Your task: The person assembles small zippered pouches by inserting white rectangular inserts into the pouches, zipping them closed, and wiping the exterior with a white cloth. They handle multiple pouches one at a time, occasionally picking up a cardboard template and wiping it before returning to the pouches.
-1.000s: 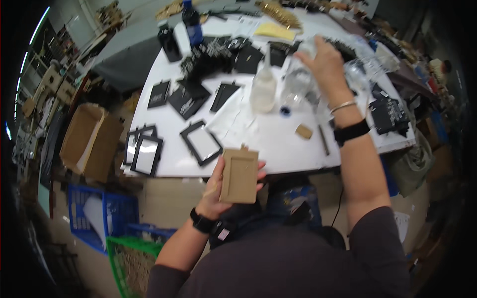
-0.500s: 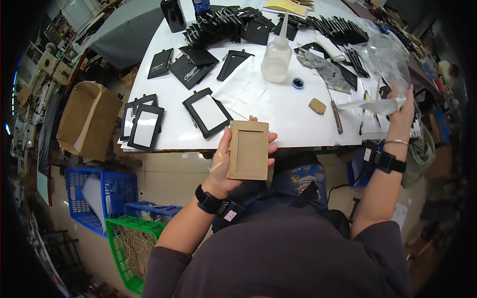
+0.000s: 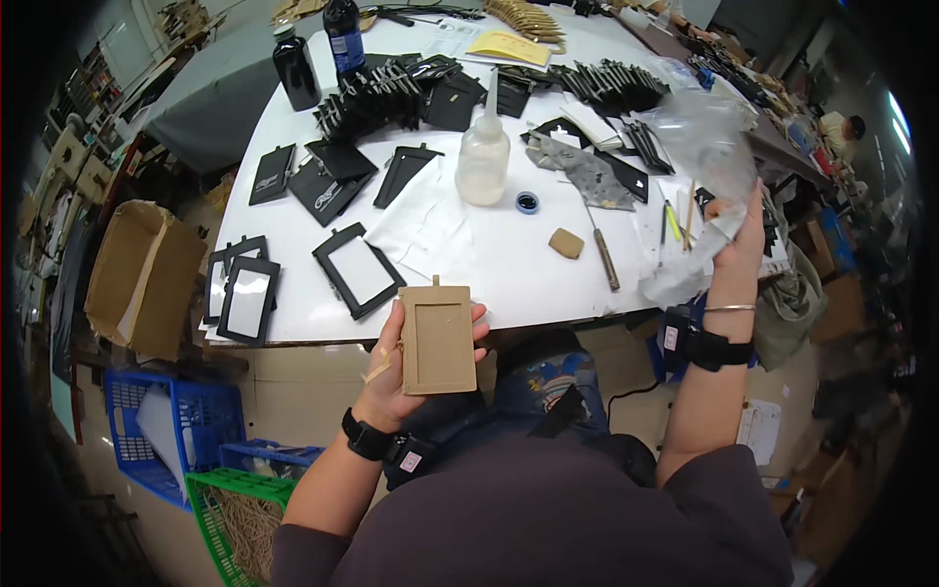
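Observation:
A tan badge holder (image 3: 438, 342) with a framed window and a short top tab lies in my left hand (image 3: 384, 382), gripped between thumb and fingers just off the table's front edge. Bits of yellowish tape cling near that thumb. At the table's right side, my right hand (image 3: 741, 240) is closed on a crumpled clear plastic bag (image 3: 706, 137); part of the bag hangs over the tabletop beside the hand, and some fingertips are hidden behind it. Black badge holders with white windows, including one (image 3: 359, 271), lie left of the tan one.
On the white table (image 3: 509, 284) stand a squeeze bottle (image 3: 484, 161) and two dark bottles. A white cloth (image 3: 425, 223), small round tin (image 3: 527, 203), tan block (image 3: 565, 244), awl (image 3: 603, 252) and stacked black holders lie around. Left are a cardboard box (image 3: 147, 284) and blue and green crates.
My view has shifted, so the table appears farther left and lower. The plastic at my right hand has changed shape and now drapes lower. The tan badge holder stays in my left hand.

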Demonstrator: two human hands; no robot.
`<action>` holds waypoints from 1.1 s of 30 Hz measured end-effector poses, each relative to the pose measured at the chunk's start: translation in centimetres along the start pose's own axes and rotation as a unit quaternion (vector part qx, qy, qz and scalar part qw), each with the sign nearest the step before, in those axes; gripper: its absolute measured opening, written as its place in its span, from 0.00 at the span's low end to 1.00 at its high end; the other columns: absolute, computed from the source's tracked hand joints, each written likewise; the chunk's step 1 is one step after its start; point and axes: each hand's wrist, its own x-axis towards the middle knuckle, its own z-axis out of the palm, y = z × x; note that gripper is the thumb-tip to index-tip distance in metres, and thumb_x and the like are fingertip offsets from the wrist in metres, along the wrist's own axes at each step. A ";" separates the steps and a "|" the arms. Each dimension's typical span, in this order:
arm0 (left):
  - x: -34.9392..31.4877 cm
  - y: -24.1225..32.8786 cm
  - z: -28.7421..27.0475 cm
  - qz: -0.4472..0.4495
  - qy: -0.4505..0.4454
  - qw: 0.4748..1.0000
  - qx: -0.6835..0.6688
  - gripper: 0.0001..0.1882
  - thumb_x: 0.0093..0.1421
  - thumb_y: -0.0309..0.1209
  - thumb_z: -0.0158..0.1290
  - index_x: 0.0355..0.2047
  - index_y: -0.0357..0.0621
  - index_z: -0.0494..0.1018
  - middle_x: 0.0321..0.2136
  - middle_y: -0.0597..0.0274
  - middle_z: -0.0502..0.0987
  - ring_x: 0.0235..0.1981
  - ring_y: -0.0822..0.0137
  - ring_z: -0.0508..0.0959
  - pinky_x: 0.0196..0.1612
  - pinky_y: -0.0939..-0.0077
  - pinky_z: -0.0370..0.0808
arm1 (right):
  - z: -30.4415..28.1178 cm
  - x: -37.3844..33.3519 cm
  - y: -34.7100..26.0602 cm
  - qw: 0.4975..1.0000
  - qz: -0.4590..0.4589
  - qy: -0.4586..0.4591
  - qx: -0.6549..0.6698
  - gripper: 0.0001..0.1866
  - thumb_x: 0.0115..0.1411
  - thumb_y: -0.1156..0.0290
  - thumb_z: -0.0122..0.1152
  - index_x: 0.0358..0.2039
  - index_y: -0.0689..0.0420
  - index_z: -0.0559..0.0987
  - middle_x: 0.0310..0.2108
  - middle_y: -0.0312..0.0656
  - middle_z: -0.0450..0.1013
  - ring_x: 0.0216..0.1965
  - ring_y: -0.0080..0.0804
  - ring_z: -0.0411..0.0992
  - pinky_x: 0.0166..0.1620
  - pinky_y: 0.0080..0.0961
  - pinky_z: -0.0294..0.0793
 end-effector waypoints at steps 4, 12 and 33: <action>0.0 -0.1 0.5 -0.012 0.030 0.999 0.029 0.33 0.65 0.51 0.31 0.59 0.35 0.54 0.55 0.41 0.62 0.54 0.51 0.67 0.55 0.55 0.66 | 8.0 0.5 3.7 0.782 -0.406 -0.004 -0.474 0.17 0.56 0.59 0.62 0.36 0.57 0.71 0.33 0.42 0.75 0.32 0.31 0.73 0.37 0.29 0.72; -0.2 -0.8 0.9 0.045 0.129 0.977 0.161 0.19 0.63 0.32 0.45 0.52 0.36 0.60 0.44 0.54 0.72 0.44 0.66 0.75 0.47 0.70 0.75 | 9.9 1.6 9.5 0.587 -0.391 -0.135 -0.696 0.24 0.53 0.52 0.62 0.36 0.60 0.68 0.28 0.53 0.73 0.29 0.52 0.72 0.32 0.36 0.71; 0.3 -1.8 0.2 0.067 0.179 0.956 0.224 0.16 0.65 0.35 0.43 0.47 0.37 0.65 0.39 0.60 0.74 0.37 0.73 0.76 0.41 0.78 0.75 | 4.6 -16.8 15.4 0.562 -0.236 -0.443 -0.658 0.09 0.44 0.77 0.58 0.29 0.58 0.76 0.25 0.40 0.66 0.22 0.34 0.67 0.25 0.27 0.67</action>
